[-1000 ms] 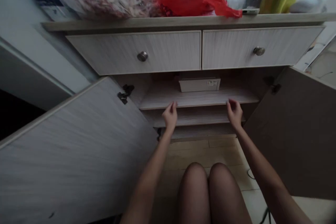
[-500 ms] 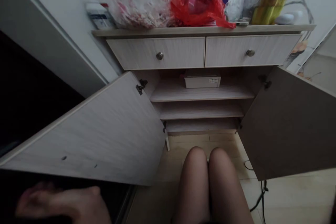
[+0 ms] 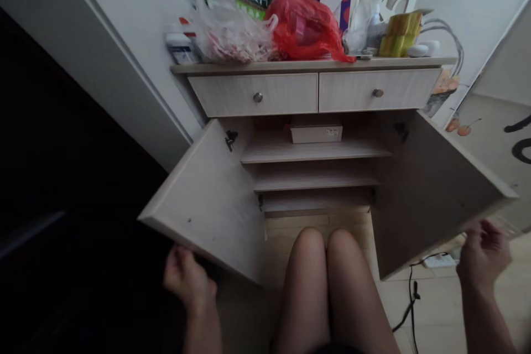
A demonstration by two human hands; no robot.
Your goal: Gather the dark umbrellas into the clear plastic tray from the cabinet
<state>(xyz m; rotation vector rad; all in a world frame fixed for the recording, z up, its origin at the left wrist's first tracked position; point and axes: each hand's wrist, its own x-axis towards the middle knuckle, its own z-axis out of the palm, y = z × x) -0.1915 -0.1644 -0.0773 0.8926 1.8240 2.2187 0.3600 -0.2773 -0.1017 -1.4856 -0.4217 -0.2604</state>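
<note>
Evidently, two hands are at work: the left hand point(image 3: 188, 276), fingers curled, is at the free edge of the left door point(image 3: 207, 193), and the right hand point(image 3: 483, 251), likewise curled, is at that of the right door point(image 3: 435, 193). I cannot tell whether either is clenched on its edge.

The two doors, one per side of the cabinet point(image 3: 315, 65) front, stand upright and swung open, free edges pointing toward the person and splayed outward; foreshortening hides which way their long axis runs. Between them are three shelf levels point(image 3: 290, 150), the top one bearing one white box point(image 3: 311, 134), its long axis left to right.

Above sit two drawers point(image 3: 290, 94) with one knob point(image 3: 258, 97) each; higher, one red bag point(image 3: 302, 33) and one clear bag point(image 3: 232, 36) rest on the cabinet top.
</note>
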